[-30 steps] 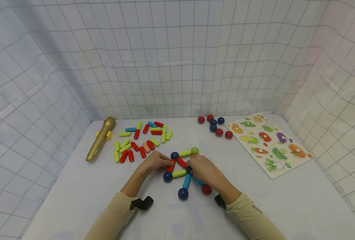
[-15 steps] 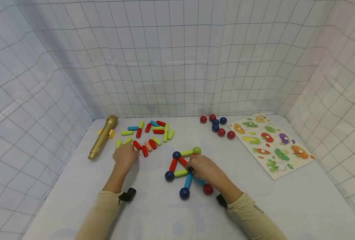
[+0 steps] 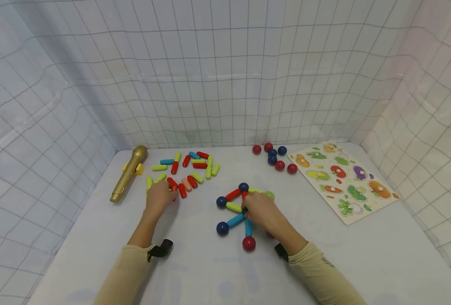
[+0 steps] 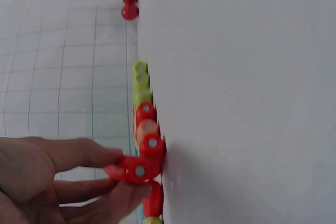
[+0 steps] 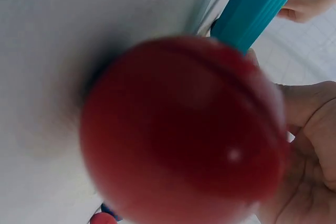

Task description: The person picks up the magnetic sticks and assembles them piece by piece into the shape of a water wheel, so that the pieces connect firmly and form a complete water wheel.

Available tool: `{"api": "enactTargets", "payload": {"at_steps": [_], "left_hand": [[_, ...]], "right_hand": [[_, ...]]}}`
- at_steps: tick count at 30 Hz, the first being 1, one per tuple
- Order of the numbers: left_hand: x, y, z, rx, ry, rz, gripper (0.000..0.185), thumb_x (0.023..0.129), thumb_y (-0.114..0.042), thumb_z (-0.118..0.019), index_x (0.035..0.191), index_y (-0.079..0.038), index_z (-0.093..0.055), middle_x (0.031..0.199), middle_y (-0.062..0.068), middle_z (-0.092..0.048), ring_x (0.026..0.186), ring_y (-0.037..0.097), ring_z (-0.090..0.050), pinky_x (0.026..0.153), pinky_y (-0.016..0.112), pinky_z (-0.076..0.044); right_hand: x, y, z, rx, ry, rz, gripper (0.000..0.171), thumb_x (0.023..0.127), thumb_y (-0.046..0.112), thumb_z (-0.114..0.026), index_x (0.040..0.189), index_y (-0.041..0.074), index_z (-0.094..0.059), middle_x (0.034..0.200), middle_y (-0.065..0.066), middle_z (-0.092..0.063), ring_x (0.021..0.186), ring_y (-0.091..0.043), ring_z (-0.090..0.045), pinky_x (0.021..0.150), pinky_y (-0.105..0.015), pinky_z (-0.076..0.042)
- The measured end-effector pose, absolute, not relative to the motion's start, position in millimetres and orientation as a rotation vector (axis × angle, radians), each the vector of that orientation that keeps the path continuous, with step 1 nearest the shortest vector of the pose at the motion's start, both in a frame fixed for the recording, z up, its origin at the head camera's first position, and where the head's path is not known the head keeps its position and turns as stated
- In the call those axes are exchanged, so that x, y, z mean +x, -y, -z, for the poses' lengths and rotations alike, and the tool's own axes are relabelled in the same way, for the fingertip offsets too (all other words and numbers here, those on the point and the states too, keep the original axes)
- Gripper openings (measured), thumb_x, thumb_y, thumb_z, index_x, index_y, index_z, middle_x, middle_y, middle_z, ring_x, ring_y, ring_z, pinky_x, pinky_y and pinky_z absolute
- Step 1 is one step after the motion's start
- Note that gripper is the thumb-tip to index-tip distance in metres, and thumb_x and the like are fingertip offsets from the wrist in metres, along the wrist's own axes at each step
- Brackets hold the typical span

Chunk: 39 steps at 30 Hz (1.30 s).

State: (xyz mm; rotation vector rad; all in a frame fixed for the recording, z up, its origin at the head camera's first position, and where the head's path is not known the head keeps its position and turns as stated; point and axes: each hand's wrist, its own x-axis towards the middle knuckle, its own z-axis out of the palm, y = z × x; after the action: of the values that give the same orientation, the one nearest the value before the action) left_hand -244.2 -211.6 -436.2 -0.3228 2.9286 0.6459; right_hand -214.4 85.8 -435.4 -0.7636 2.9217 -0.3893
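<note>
My left hand [image 3: 160, 197] is at the left pile of magnetic rods. In the left wrist view its thumb and fingers pinch a red magnetic rod [image 4: 137, 170] with a metal end, right against other red rods. At the table's middle, my right hand [image 3: 263, 208] grips the centre of a flat ball-and-rod structure, its fingers mostly hiding the dark blue hub ball. Around that hub are a red rod [image 3: 233, 195], a lime rod [image 3: 234, 207], blue rods [image 3: 235, 220], dark blue balls [image 3: 222, 228] and a red ball [image 3: 249, 243]. Another red ball [image 5: 184, 129] fills much of the right wrist view.
Lime, red, blue and pink rods [image 3: 186, 184] lie scattered at the back left. A gold toy microphone [image 3: 129, 174] lies left of them. Loose red and dark blue balls [image 3: 272, 160] sit at the back, beside a vegetable puzzle board [image 3: 345, 186] on the right. Gridded cloth walls [image 3: 210, 84] enclose the table.
My left hand has gone from the structure to the rod pile and now pinches a red rod. My right hand has turned the structure clockwise, staying near its centre.
</note>
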Motion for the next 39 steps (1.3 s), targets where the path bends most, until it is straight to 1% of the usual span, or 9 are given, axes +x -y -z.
{"api": "enactTargets", "payload": {"at_steps": [3,5,8,11,16,24,31,36,39], "left_hand": [[-238.1,200.5,440.5,-0.189,-2.759,-0.964,0.04,0.088,-0.026,-0.071,0.115,0.003,-0.068,0.091,0.012,-0.07,0.079,0.019,-0.058,0.063,0.022,-0.046],[-234.3,191.1,445.0,-0.136,-2.586,-1.155,0.044,0.086,-0.029,-0.073,0.118,0.0,-0.067,0.094,0.009,-0.071,0.083,0.018,-0.058,0.067,0.022,-0.046],[-229.8,178.0,452.0,-0.139,-2.383,-1.299,0.043,0.086,-0.031,-0.074,0.117,-0.002,-0.068,0.088,0.004,-0.07,0.08,0.015,-0.059,0.069,0.021,-0.047],[-227.8,167.5,456.3,-0.169,-2.298,-1.355,0.038,0.087,-0.029,-0.074,0.112,-0.002,-0.07,0.079,0.001,-0.07,0.071,0.012,-0.064,0.068,0.019,-0.05],[-225.8,156.2,458.6,-0.163,-2.22,-1.382,0.033,0.088,-0.024,-0.073,0.109,0.001,-0.07,0.074,0.002,-0.071,0.065,0.009,-0.068,0.067,0.018,-0.053],[-226.0,149.1,463.5,-0.082,-2.162,-1.37,0.034,0.088,-0.024,-0.072,0.112,0.001,-0.07,0.076,0.001,-0.068,0.064,0.009,-0.066,0.065,0.017,-0.054],[-229.2,141.6,464.1,-0.042,-2.198,-1.321,0.028,0.088,-0.022,-0.072,0.105,0.0,-0.074,0.073,0.001,-0.067,0.061,0.009,-0.064,0.063,0.017,-0.053],[-232.2,138.0,462.8,-0.06,-2.26,-1.246,0.024,0.087,-0.024,-0.073,0.099,-0.003,-0.076,0.069,-0.001,-0.065,0.059,0.009,-0.06,0.06,0.016,-0.049],[-234.1,137.5,461.2,-0.062,-2.289,-1.222,0.025,0.086,-0.026,-0.074,0.098,-0.004,-0.077,0.068,-0.001,-0.064,0.059,0.01,-0.059,0.059,0.017,-0.048]], "right_hand": [[-214.2,-85.0,436.3,-0.77,-2.929,0.373,0.015,0.08,0.013,-0.08,0.095,0.01,-0.078,0.083,-0.002,-0.072,0.072,-0.014,-0.055,0.072,-0.027,-0.054],[-213.8,-84.2,436.1,-0.774,-2.937,0.367,0.016,0.079,0.015,-0.081,0.093,0.01,-0.079,0.081,-0.002,-0.072,0.071,-0.013,-0.055,0.071,-0.027,-0.055],[-212.1,-82.7,435.5,-0.776,-2.943,0.359,0.016,0.078,0.017,-0.082,0.092,0.009,-0.079,0.08,-0.001,-0.072,0.069,-0.012,-0.055,0.07,-0.027,-0.055],[-210.5,-81.6,433.9,-0.767,-2.941,0.359,0.018,0.077,0.018,-0.082,0.093,0.009,-0.079,0.08,-0.002,-0.072,0.067,-0.012,-0.056,0.07,-0.028,-0.055],[-209.8,-79.8,432.9,-0.737,-2.929,0.36,0.019,0.077,0.018,-0.082,0.094,0.01,-0.079,0.081,-0.002,-0.073,0.067,-0.013,-0.056,0.07,-0.029,-0.056],[-208.6,-79.4,433.7,-0.733,-2.945,0.36,0.013,0.077,0.017,-0.082,0.087,0.01,-0.078,0.075,-0.001,-0.069,0.063,-0.012,-0.053,0.063,-0.026,-0.052],[-207.3,-80.6,435.7,-0.773,-2.966,0.369,0.012,0.076,0.017,-0.083,0.085,0.009,-0.078,0.073,0.0,-0.068,0.063,-0.012,-0.052,0.061,-0.026,-0.051],[-206.5,-80.5,434.5,-0.804,-2.914,0.37,0.015,0.077,0.019,-0.083,0.089,0.01,-0.079,0.073,0.001,-0.069,0.064,-0.011,-0.053,0.063,-0.024,-0.05],[-207.7,-82.2,432.6,-0.838,-2.855,0.373,0.018,0.077,0.021,-0.082,0.092,0.011,-0.078,0.076,0.002,-0.071,0.067,-0.011,-0.056,0.068,-0.025,-0.053]]}}
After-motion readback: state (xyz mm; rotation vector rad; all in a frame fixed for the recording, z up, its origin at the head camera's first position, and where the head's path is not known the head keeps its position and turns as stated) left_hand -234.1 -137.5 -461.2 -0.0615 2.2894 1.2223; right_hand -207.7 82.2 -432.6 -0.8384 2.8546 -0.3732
